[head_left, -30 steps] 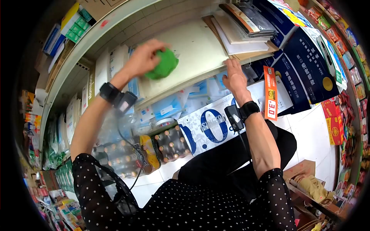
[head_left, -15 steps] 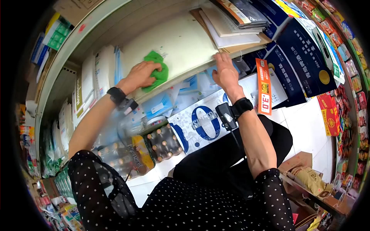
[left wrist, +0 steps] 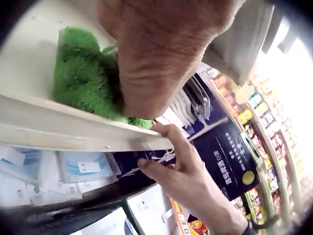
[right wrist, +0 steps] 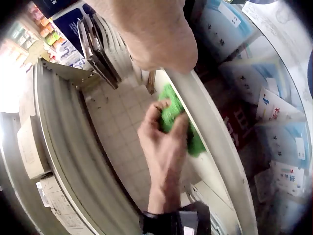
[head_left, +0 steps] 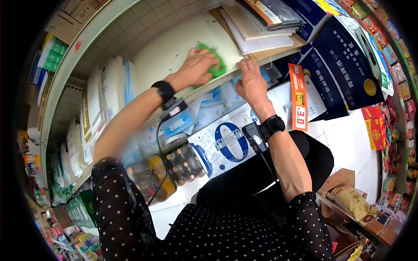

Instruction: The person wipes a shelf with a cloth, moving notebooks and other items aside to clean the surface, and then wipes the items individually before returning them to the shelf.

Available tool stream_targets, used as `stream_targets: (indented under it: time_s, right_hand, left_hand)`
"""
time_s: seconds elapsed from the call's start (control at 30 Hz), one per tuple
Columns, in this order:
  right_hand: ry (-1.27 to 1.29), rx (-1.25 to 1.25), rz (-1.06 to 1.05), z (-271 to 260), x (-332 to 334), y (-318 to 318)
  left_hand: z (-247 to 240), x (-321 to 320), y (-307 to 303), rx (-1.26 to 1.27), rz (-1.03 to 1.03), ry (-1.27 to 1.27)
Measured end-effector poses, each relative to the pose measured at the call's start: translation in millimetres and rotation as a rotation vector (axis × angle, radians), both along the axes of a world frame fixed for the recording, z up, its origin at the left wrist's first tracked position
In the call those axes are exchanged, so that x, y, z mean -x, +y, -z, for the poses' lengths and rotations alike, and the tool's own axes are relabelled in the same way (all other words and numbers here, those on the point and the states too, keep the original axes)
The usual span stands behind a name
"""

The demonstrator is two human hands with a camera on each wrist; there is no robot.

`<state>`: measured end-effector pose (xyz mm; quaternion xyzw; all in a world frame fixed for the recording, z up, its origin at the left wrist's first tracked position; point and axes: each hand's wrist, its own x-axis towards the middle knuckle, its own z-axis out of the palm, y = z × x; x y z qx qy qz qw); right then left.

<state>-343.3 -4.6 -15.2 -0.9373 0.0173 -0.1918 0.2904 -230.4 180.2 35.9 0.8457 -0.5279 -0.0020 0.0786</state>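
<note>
My left hand (head_left: 197,67) presses a fuzzy green cloth (head_left: 219,65) onto a pale shelf board (head_left: 161,48), close to its front edge. Its thumb and bent fingers pinch the cloth, as the right wrist view shows of the left hand (right wrist: 165,142). Part of the cloth (left wrist: 80,73) spreads flat beyond the palm in the left wrist view. To the right, my right hand (head_left: 253,85) rests its fingers on the shelf's front lip, beside stacked papers. In the left wrist view this right hand (left wrist: 188,181) has its thumb held apart below the lip.
Envelopes and notebooks (head_left: 261,37) are stacked at the shelf's right end, upright packs (head_left: 114,80) at its left. Below are blue-and-white packets (head_left: 178,124), a white carton (head_left: 226,145) and shrink-wrapped bottles (head_left: 185,165). An orange price tag (head_left: 298,98) hangs near dark blue boxes (head_left: 344,65).
My left hand has slid the green cloth along the shelf to the right, close to the right hand. The right hand stays at the shelf's front lip while the head view shifts slightly.
</note>
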Motion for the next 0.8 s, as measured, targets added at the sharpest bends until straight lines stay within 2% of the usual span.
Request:
stream_targets:
  time_s: [0.1,0.2,0.27,0.33,0.47,0.57,0.67,0.8]
  right_hand:
    - [-0.009,0.011,0.005,1.2,-0.8,0.7]
    - [0.068,0.029,0.004,-0.4,2.5,-0.3]
    - [0.126,0.022,-0.001,-7.3,2.0,-2.0]
    - [0.044,0.047,-0.006,-3.4,1.5,-3.3]
    - [0.032,0.051,0.004,-5.6,4.7,-1.1]
    - [0.124,-0.002,-0.012,-10.4,5.8,-1.6]
    - [0.039,-0.008,-0.017,-4.7,5.3,-2.7]
    - [-0.051,-0.009,-0.035,3.5,4.4,-2.9]
  left_hand:
    - [7.8,-3.6,-46.7,0.237,0.073,-0.184]
    - [8.6,-10.8,-50.6,0.168,-0.006,0.154]
    - [7.0,-11.5,-32.2,0.183,0.044,0.159]
    - [4.6,-7.0,-9.1,0.124,0.074,0.163]
    - [-18.6,7.1,63.1,-0.089,0.046,0.197]
    - [-22.3,25.0,112.1,-0.069,0.004,0.151]
    - [-35.1,45.2,115.7,-0.070,-0.107,0.186]
    - [-17.1,38.6,96.0,0.101,-0.038,0.173]
